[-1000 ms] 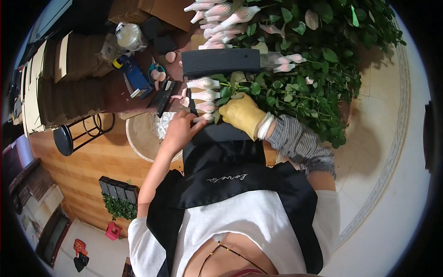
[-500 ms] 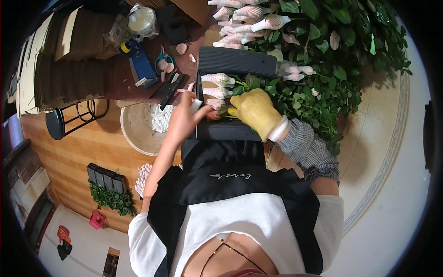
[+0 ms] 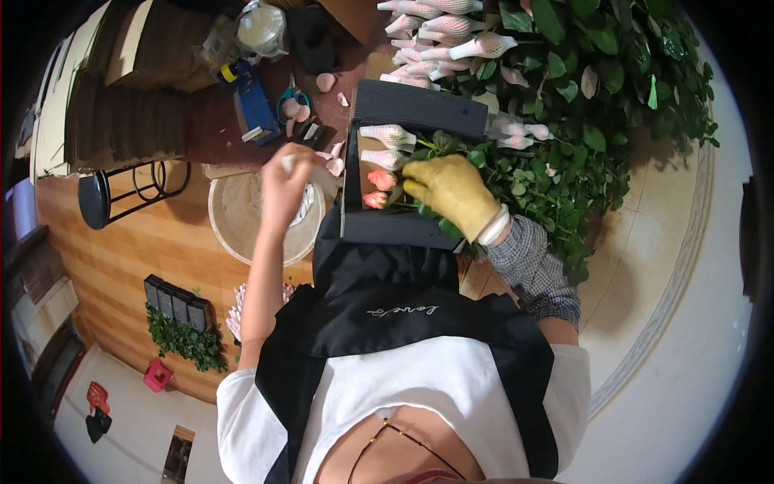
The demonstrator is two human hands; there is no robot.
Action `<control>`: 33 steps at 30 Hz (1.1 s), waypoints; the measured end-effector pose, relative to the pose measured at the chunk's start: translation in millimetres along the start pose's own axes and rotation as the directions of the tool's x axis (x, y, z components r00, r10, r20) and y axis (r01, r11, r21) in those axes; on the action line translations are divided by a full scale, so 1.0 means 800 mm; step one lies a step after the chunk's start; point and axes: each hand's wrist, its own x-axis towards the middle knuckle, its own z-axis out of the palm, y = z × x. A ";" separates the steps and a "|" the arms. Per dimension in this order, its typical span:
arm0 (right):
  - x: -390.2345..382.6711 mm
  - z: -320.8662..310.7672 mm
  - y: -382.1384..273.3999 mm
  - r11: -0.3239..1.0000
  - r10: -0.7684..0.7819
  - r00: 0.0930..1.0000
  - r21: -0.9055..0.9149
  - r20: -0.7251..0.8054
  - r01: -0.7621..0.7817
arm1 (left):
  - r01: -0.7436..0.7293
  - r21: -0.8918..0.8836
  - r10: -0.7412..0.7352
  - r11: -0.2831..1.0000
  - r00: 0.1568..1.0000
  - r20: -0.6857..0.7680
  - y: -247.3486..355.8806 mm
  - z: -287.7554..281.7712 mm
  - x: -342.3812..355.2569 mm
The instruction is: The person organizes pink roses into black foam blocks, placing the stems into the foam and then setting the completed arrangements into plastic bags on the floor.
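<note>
My left hand (image 3: 284, 187) is closed, somewhat blurred, above the rim of a pale bucket (image 3: 230, 230), with a small white netting sleeve (image 3: 288, 164) in its fingers. In an open black corrugated box (image 3: 403, 230), two bare coral roses (image 3: 380, 180) lie beside two blooms in white netting sleeves (image 3: 387, 135). My right hand (image 3: 451, 192), in a yellow glove, curls over the rose stems just right of the bare blooms; its fingertips partly hide what they grip. White sleeves lie in the bucket, partly behind my left hand.
More sleeved roses (image 3: 443, 28) and a leafy mass of stems (image 3: 597, 129) fill the far right. Left on the table stand stacked cardboard pieces (image 3: 137, 105), a blue tool (image 3: 256, 109), scissors (image 3: 293, 98) and loose petals. A black stool (image 3: 95, 200) stands on the floor.
My left hand has moved left from the box to the bucket, taking a white sleeve off the lower blooms. Two coral roses now show bare. My right hand has stayed over the stems.
</note>
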 end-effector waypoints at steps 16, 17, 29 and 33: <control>0.009 -0.004 -0.007 0.982 0.109 0.975 -0.134 -0.194 -0.136 | -0.015 0.126 0.002 0.992 0.995 0.100 0.015 0.009 0.008; 0.011 -0.005 -0.007 0.966 0.147 0.970 -0.185 -0.194 -0.183 | 0.091 0.296 -0.164 0.951 0.959 0.232 0.015 0.020 0.011; 0.029 0.055 0.035 0.859 0.162 0.953 -0.439 -0.255 -0.263 | -0.269 0.522 0.233 0.809 0.963 0.137 0.024 0.115 0.020; 0.032 0.054 0.036 0.892 0.176 0.933 -0.350 -0.314 -0.286 | -0.021 0.073 0.034 0.997 0.982 -0.184 0.011 0.077 0.009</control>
